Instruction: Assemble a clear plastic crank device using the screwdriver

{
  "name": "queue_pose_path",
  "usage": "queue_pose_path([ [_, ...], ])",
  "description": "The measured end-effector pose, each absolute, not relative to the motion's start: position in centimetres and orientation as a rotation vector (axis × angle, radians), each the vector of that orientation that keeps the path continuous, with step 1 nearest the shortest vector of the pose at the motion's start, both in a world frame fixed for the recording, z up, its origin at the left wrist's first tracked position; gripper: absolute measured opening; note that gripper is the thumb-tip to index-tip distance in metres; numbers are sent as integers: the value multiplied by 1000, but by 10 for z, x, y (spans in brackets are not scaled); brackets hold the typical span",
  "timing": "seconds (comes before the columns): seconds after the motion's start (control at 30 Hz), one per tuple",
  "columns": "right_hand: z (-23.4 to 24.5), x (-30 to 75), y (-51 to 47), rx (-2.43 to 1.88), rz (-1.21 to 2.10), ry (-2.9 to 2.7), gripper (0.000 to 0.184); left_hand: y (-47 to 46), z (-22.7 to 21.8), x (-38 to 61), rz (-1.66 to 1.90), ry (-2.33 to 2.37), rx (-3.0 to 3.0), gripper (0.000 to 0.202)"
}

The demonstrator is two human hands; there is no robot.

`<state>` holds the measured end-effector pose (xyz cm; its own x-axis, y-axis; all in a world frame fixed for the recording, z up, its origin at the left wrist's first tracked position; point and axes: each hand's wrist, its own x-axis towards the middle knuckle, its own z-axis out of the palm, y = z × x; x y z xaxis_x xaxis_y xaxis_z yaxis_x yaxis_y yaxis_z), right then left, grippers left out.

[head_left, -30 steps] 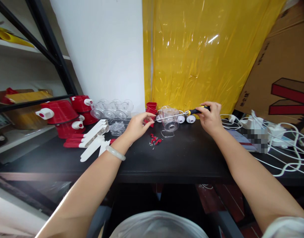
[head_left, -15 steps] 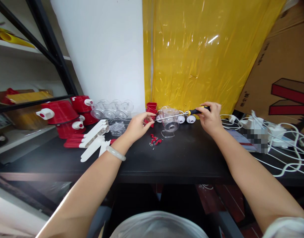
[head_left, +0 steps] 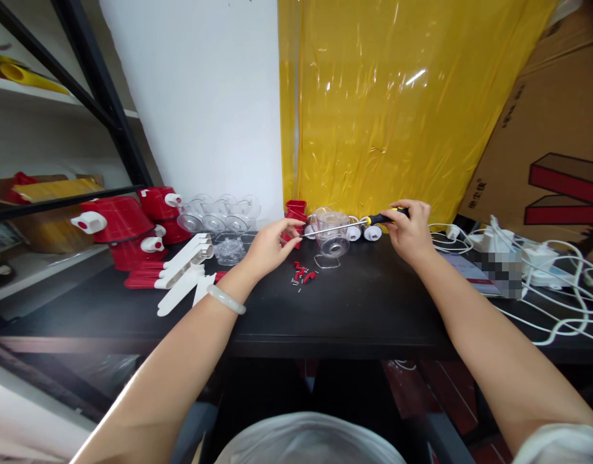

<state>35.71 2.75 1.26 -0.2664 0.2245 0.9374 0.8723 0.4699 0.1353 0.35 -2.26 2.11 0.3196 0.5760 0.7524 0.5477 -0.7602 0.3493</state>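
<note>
My right hand (head_left: 408, 232) grips the black and yellow handle of a screwdriver (head_left: 354, 224), whose metal shaft points left across a clear plastic bowl (head_left: 332, 240). The shaft's tip meets a small red plastic part (head_left: 293, 237) that my left hand (head_left: 268, 246) pinches between thumb and fingers. A white bangle sits on my left wrist. Just in front of my hands, a little heap of small red pieces and screws (head_left: 302, 274) lies on the black table (head_left: 354, 309).
White flat plastic strips (head_left: 183, 278) and red lidded bowls (head_left: 117, 222) lie at the left, clear cups (head_left: 219, 219) behind them. A red cup (head_left: 295, 210) and white round parts (head_left: 369, 232) stand by the yellow curtain. White cables and chargers (head_left: 533, 264) crowd the right.
</note>
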Motion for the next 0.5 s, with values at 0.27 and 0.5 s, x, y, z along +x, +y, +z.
queue_pose_path([
  [0.27, 10, 359, 31, -886, -861, -1762, 32, -21, 22, 3, 1482, 1038, 2529, 42],
  [0.5, 18, 374, 33, -886, -871, -1670, 30, -14, 23, 2, 1657, 1015, 2260, 82],
])
